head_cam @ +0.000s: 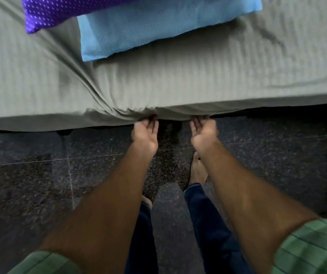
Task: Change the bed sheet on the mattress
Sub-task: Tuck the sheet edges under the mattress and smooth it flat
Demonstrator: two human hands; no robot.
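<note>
Head view: the grey bed sheet (pixel 178 84) covers the mattress, and its hem bunches just above the fingers. The left hand (pixel 145 133) and right hand (pixel 204 133) curl their fingers onto this edge. It seems only tucking remains. Two pillows (pixel 148 30) lie well beyond the fingers.
</note>
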